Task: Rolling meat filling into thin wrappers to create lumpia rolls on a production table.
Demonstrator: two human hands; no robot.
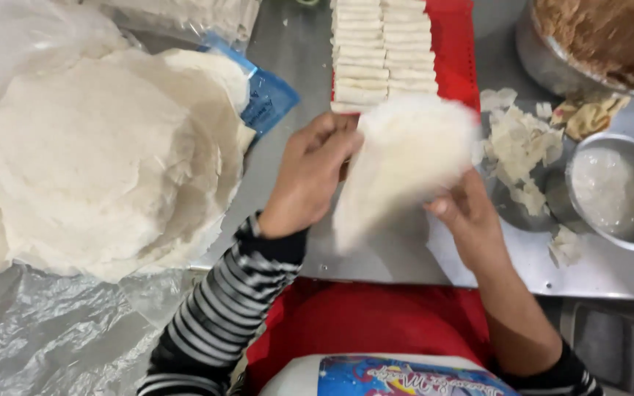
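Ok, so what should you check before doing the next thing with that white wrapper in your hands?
1. Both hands on the wrapper: ok, the left hand grips its left edge and the right hand its lower right.
2. Wrapper whole: cannot tell, it is blurred.
3. Bare metal table under it: ok.
4. Stack of wrappers at the left: ok, plenty.
5. Finished rolls lined up on the red tray: ok.
6. Torn scraps lying beside the right hand: not ok.
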